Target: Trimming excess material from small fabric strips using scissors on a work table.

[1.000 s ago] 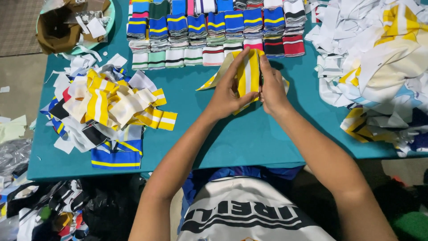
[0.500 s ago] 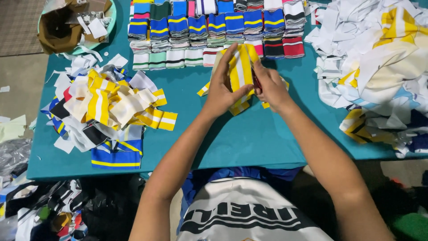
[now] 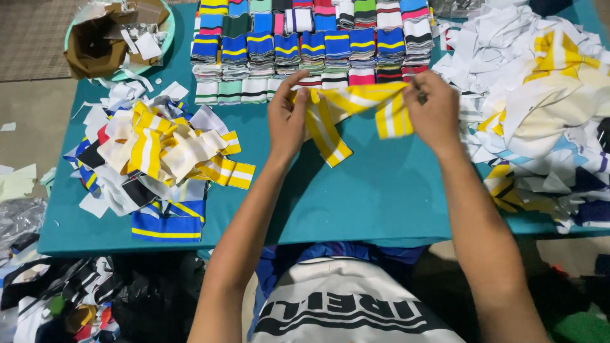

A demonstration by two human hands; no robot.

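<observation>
A: What do the hands have hold of?

B: A yellow-and-white striped strip (image 3: 356,105) of knit fabric, stretched between them above the teal bench (image 3: 381,190). The left hand (image 3: 287,121) is closed on its left end, fingers curled over the cloth. The right hand (image 3: 435,108) is closed on the right end, pinching it near the top.

A: Is the strip lying flat?

B: No. It is held up off the bench, spread sideways, with one loose end hanging down beside the left hand and a shorter flap drooping near the right.

A: What lies about it?

B: Just beyond the hands, at the far edge, stand rows of folded striped pieces (image 3: 311,47) in blue, green, red and white, packed side by side. To the left sits a loose heap of yellow, white and blue pieces (image 3: 159,159). To the right, a bigger pile of white and yellow scraps (image 3: 540,82) spills over the bench edge.

A: Anything else?

B: A round green basin (image 3: 166,25) at the far left corner, holding brown paper and scraps.
</observation>
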